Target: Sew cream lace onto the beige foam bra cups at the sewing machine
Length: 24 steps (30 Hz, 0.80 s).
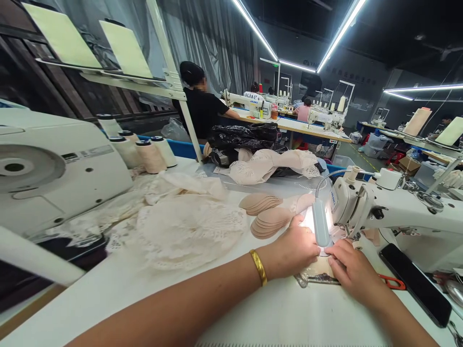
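My left hand [296,248], a gold bracelet [258,267] on its wrist, is closed on a pale piece of fabric [308,220] under the lit lamp [320,224]. Opposite it, my right hand [352,265] pinches the near edge of the same fabric, close to the needle area of the white sewing machine [383,197]. Glare and the lamp head hide much of the fabric between my fingers. Left of my left hand lie two stacks of beige bra-cup pads, a nearer stack [271,222] and a farther stack [259,203].
White lace fabric [191,226] is heaped on the left. Lace-trimmed pieces [271,166] and a black plastic bag [246,136] lie behind. Thread cones [150,156] stand by another machine [54,164]. A phone [415,284] and orange-handled tool [392,282] sit right. A co-worker [202,108] sits beyond.
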Motion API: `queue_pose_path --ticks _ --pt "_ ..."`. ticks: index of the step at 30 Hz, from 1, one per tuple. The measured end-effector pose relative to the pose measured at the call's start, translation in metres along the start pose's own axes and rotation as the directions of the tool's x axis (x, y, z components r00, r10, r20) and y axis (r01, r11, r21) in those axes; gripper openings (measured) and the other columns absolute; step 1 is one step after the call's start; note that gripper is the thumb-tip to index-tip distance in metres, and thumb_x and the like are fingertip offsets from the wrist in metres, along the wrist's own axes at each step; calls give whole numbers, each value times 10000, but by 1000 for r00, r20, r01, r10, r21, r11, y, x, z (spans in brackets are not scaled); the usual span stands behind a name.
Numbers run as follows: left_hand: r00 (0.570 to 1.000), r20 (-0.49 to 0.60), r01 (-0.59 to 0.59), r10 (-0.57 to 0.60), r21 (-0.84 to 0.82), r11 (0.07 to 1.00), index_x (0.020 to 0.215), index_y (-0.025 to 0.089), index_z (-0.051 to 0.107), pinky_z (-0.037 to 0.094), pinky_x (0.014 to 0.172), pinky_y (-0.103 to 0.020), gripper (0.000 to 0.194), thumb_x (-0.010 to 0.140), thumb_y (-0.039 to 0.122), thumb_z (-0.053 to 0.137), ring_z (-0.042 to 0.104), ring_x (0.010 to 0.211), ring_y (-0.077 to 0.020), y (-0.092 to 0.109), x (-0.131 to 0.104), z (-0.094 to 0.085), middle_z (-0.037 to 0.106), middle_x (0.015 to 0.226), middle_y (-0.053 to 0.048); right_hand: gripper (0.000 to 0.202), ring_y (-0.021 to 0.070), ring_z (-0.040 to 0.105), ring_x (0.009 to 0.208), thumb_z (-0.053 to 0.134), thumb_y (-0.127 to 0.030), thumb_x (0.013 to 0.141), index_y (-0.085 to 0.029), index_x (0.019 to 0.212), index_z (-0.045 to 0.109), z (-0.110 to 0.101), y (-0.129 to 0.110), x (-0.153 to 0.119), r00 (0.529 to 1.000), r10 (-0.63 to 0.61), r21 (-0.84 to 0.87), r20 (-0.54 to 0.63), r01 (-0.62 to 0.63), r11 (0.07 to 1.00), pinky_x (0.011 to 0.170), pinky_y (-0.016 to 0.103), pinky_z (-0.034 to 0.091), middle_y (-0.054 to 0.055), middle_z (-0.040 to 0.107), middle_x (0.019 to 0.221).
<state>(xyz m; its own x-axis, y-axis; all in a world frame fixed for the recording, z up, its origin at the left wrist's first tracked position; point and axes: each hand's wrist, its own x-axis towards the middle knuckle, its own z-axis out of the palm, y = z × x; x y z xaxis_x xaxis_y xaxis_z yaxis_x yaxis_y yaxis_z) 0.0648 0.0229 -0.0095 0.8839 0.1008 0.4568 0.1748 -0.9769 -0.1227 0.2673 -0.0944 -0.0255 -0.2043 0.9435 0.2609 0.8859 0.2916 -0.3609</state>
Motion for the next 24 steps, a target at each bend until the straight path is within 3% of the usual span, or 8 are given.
queue_pose_path --ticks 4,6,9,11,14,17,21,24 --pt "997 67 35 -29 -102 994 815 200 649 316 1008 -501 158 958 192 582 603 837 -201 -3 3 -11 691 835 4 249 265 627 903 419 -221 1021 -239 1162 623 3 3 0 1000 27 -38 -2 -27 999 779 416 512 70 636 1001" --pt "988 81 137 -130 -97 986 864 225 662 350 1009 -479 115 936 186 582 620 869 -209 -9 5 -14 702 884 8 255 273 625 891 406 -252 1030 -229 1160 625 3 4 -1 999 39 -59 -2 -39 998 758 423 514 82 644 1006" --pt "913 -6 408 -408 -16 913 1033 208 670 378 994 -523 305 896 39 456 631 1005 -273 -25 7 -15 691 1148 -89 267 272 618 871 398 -270 1033 -222 1175 620 3 5 -2 998 69 -77 8 -68 995 729 416 510 93 659 1024" --pt "858 -57 512 -510 26 859 1094 169 659 346 1030 -596 426 855 -40 376 586 1173 -338 -36 6 -15 626 1314 -168 272 276 620 896 399 -271 1034 -224 1195 613 3 5 -2 996 85 -77 17 -83 994 730 412 508 98 666 1041" --pt "915 73 398 -397 3 917 981 183 662 283 1129 -608 406 797 -64 397 552 1250 -319 -44 0 -14 664 1264 -125 274 283 620 921 391 -273 1037 -225 1199 606 2 3 -2 994 104 -75 30 -101 992 739 414 507 98 664 1041" --pt "951 219 238 -217 -72 969 830 187 617 262 1167 -580 323 737 -71 446 639 926 -231 -42 -3 -15 705 926 -47 286 271 607 840 371 -283 1045 -225 1191 610 0 -1 -1 990 131 -94 61 -125 988 722 423 501 92 654 1013" --pt "963 242 155 -120 -128 980 763 197 576 463 958 -404 188 837 31 529 612 809 -208 -31 -5 -21 668 817 -24 274 266 599 840 380 -259 1042 -235 1181 615 -5 -6 0 987 147 -80 71 -141 987 743 423 497 77 644 994" --pt "968 243 110 -55 -218 970 782 198 600 487 798 -314 165 910 108 545 612 802 -203 -20 -6 -22 664 826 -33 258 249 600 831 402 -235 1033 -244 1177 616 -5 -7 0 988 145 -59 62 -141 988 744 406 490 66 640 1020"
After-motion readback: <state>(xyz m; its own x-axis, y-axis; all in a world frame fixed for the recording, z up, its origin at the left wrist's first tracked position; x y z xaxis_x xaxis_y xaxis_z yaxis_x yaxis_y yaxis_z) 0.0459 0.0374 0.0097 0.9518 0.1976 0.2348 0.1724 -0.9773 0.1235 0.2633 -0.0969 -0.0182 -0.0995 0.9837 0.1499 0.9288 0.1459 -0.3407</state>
